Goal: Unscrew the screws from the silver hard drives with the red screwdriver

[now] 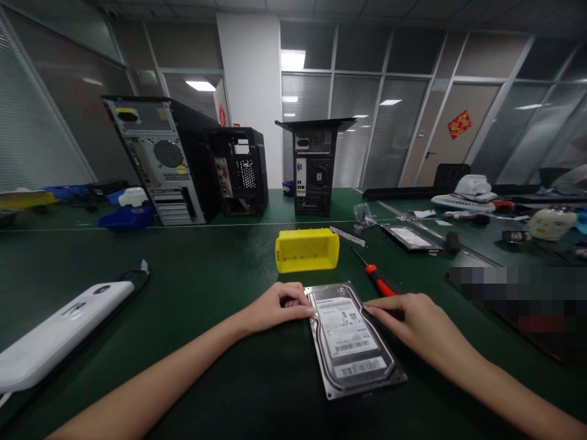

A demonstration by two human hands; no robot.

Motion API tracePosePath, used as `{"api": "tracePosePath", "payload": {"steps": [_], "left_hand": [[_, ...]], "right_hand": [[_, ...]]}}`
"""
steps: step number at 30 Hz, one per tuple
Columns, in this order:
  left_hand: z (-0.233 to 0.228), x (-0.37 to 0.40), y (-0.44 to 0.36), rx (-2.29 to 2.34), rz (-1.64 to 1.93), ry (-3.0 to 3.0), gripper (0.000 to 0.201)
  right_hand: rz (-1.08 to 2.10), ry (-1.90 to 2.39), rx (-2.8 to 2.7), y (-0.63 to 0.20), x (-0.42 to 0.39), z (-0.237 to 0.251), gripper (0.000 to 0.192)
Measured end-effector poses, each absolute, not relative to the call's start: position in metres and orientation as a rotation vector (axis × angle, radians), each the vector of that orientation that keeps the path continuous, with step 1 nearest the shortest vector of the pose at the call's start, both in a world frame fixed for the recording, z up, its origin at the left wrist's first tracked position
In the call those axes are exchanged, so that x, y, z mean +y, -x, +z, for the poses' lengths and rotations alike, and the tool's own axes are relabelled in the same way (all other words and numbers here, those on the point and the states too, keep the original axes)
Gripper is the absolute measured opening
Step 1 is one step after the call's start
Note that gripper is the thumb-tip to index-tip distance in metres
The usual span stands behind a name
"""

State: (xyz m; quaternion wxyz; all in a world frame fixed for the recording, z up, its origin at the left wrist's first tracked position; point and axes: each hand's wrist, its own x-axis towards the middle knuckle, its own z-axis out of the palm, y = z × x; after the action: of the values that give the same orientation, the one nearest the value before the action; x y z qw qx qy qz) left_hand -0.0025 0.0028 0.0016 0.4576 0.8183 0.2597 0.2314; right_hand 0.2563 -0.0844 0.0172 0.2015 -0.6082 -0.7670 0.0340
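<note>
A hard drive [351, 339] lies flat on the green tabletop [206, 281], label side up, right between the person's two hands. The left hand [275, 308] touches its left top edge with bent fingers, pinching nothing. The right hand [413, 324] rests at its right top edge, fingers loosely out, holding nothing. A red-handled screwdriver [378, 280] lies just behind the right hand. A yellow bin [306, 249] sits a bit farther back. Three computer cases [238, 165] stand far behind.

Both hands [279, 305] [413, 324] beside hard drive [351, 339]
</note>
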Motion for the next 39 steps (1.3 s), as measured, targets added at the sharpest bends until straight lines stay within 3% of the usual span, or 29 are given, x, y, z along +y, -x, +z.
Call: {"api": "tracePosePath", "payload": {"steps": [13, 39], "left_hand": [[0.003, 0.001, 0.004, 0.573, 0.609, -2.0, 0.019], [0.002, 0.003, 0.005, 0.436, 0.63, -1.988, 0.032]], "right_hand": [[-0.448, 1.554, -2.308, -0.253, -0.092, 0.006, 0.026], [-0.49, 1.694, -2.344, -0.242, -0.103, 0.013, 0.025]]}}
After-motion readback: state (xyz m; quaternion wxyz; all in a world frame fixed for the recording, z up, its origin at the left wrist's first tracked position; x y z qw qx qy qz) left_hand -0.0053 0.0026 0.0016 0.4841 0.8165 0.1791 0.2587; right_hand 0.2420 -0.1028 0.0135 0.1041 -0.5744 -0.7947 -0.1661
